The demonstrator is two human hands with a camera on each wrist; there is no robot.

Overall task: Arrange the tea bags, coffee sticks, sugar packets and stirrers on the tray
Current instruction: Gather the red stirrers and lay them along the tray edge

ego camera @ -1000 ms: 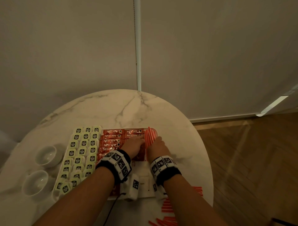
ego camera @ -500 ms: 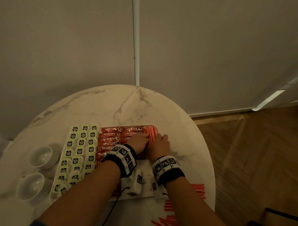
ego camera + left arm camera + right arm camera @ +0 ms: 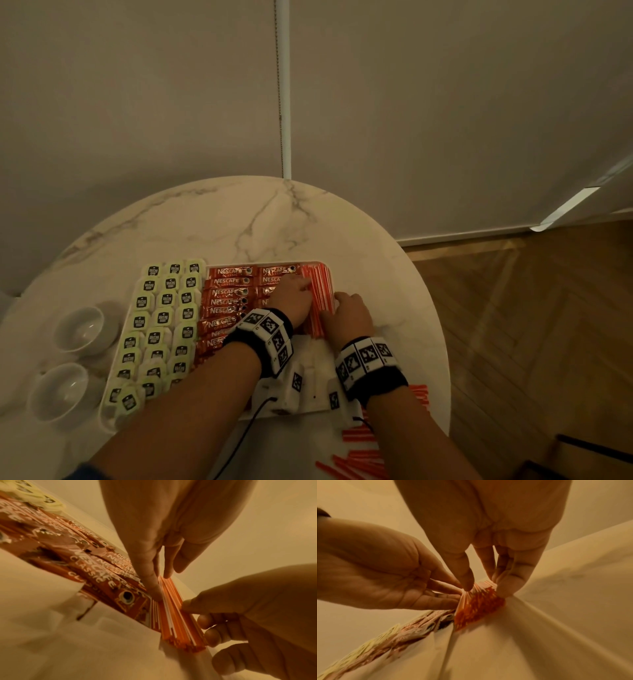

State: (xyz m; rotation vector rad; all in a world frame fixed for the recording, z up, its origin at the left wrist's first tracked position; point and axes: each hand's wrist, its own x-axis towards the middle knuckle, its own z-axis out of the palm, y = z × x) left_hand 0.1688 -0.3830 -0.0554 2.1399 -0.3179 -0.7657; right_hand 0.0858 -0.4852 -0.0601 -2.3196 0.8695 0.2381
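Note:
A white tray holds rows of pale green tea bags on its left and red coffee sticks in its middle. White sugar packets lie on it under my wrists. A bundle of orange and white stirrers lies lengthwise at the tray's far right. My left hand presses straight fingers against the bundle's left side. My right hand pinches the bundle, thumb on top and curled fingers along its right side.
Two white bowls stand left of the tray on the round marble table. Several loose stirrers lie near the table's front right edge. A wooden floor lies beyond that edge, and a wall stands behind.
Both hands stayed at the stirrers. My right hand slid a little to the bundle's right side, and the stirrers now lie closer together against the coffee sticks.

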